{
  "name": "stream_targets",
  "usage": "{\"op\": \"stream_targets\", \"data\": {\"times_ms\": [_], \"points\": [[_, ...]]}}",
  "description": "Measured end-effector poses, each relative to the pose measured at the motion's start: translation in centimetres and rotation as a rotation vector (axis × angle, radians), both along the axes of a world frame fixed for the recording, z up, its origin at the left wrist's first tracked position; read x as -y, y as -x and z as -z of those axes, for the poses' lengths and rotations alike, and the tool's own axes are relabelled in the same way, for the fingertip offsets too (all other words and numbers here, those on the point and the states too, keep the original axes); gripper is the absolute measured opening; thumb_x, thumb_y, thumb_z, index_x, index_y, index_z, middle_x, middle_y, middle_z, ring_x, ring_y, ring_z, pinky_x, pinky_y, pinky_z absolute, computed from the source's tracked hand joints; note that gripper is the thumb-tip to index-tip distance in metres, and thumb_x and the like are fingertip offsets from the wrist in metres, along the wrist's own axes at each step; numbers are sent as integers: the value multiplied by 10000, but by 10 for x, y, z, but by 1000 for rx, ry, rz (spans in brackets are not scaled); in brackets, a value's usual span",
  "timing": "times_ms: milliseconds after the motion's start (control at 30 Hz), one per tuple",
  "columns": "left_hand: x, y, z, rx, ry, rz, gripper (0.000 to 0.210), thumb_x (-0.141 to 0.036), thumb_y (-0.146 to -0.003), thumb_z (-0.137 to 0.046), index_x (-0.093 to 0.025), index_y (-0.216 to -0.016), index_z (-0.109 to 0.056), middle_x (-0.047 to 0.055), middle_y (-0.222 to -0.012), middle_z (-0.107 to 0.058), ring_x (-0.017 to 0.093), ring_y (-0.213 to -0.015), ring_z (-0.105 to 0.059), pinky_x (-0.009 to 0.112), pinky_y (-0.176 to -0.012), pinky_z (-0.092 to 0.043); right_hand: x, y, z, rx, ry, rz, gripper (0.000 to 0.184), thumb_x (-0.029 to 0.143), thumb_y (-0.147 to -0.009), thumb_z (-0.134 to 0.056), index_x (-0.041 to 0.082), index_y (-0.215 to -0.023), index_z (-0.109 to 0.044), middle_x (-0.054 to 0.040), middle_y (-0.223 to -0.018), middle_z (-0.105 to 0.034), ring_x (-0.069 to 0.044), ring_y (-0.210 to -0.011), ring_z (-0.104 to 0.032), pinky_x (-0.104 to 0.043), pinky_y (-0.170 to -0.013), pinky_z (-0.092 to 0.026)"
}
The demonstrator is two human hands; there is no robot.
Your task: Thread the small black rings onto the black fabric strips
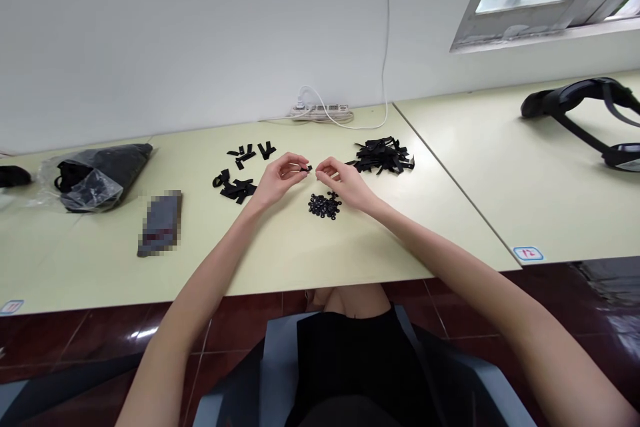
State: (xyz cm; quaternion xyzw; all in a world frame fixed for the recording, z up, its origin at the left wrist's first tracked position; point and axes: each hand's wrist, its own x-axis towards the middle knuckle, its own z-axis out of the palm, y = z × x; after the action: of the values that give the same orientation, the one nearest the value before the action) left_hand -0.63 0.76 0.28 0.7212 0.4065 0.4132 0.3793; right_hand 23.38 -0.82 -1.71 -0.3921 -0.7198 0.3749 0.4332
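Observation:
Between the thumb and fingers of my left hand [279,179] is a small black strap piece [307,169], its end poking out to the right. My right hand [345,182] faces it a short gap away, thumb and fingertips pinched together; whatever they grip is too small to make out. Just below the right hand lies a heap of small black rings [324,206]. Beyond that hand, to the right, is a tangled pile of black straps [384,155]. More black strap pieces [239,191] lie loosely left of my left hand, with several short ones [242,155] behind them.
A power strip [320,111] with a white cable sits against the wall. On the left are a dark bag in clear plastic [105,177] and a blurred flat object [161,223]. A black headset [575,110] rests on the adjoining table [500,193].

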Motion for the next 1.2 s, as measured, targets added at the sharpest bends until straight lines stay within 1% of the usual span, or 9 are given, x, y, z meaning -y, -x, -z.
{"op": "stream_targets", "data": {"times_ms": [167, 267, 433, 567, 667, 800, 933, 1067, 1200], "points": [[5, -6, 3, -5, 18, 90, 504, -637, -910, -902, -242, -1181, -746, 115, -1291, -791, 284, -1198, -774, 481, -1148, -605, -3, -3, 3, -68, 101, -60, 313, 557, -1048, -683, 249, -1073, -728, -64, -1030, -811, -235, -984, -743, -395, -901, -566], [7, -9, 5, -20, 19, 139, 470, -617, -940, -890, -242, -1185, -750, 111, -1283, -800, 274, -1167, -786, 488, -1156, -599, -5, -4, 4, -75, 127, -77, 350, 581, -1022, -717, 233, -1021, -751, -66, -1018, -807, -219, -913, -716, -388, -868, -564], [9, -11, 7, -12, 55, 116, 465, -598, -940, -892, -242, -1201, -745, 112, -1320, -796, 267, -1121, -798, 455, -1067, -617, -6, -5, 4, -85, 137, -53, 339, 564, -978, -776, 227, -953, -754, -55, -953, -794, -204, -849, -693, -386, -850, -566], [8, -12, 9, -44, 73, 108, 448, -610, -951, -870, -234, -1171, -764, 107, -1271, -804, 261, -1079, -791, 449, -1034, -614, -6, -6, 4, -105, 155, -72, 374, 593, -955, -817, 226, -933, -752, -48, -918, -773, -194, -815, -674, -376, -801, -561], [6, -12, 10, -21, 96, 111, 452, -632, -952, -858, -235, -1149, -774, 98, -1263, -794, 265, -1119, -772, 455, -1054, -614, -6, -6, 3, -148, 186, -97, 425, 646, -934, -848, 234, -920, -739, -41, -885, -751, -193, -807, -662, -374, -783, -571], [4, -10, 11, 69, 141, 69, 475, -674, -941, -845, -236, -1107, -765, 91, -1248, -776, 260, -1161, -734, 477, -1100, -623, -7, -6, 2, -168, 187, -105, 447, 673, -931, -855, 246, -919, -723, -39, -877, -746, -199, -833, -672, -388, -825, -597], [3, -9, 11, 166, 204, 59, 387, -592, -951, -838, -232, -1055, -746, 85, -1278, -766, 250, -1228, -720, 516, -1207, -591, -8, -7, 1, -182, 189, -70, 391, 618, -949, -839, 249, -930, -711, -28, -843, -732, -192, -822, -664, -383, -825, -588], [2, -11, 12, 231, 277, 93, 282, -481, -924, -836, -222, -955, -728, 96, -1330, -779, 264, -1287, -734, 561, -1290, -532, -11, -10, 0, -209, 178, 11, 351, 571, -960, -824, 258, -907, -675, -38, -898, -757, -193, -835, -674, -390, -841, -597], [3, -15, 12, 237, 320, 100, 359, -525, -895, -856, -209, -875, -686, 121, -1350, -794, 295, -1248, -766, 593, -1270, -539, -12, -11, -1, -203, 167, 27, 316, 537, -972, -808, 260, -915, -668, -42, -926, -765, -195, -862, -690, -394, -865, -610]]}}
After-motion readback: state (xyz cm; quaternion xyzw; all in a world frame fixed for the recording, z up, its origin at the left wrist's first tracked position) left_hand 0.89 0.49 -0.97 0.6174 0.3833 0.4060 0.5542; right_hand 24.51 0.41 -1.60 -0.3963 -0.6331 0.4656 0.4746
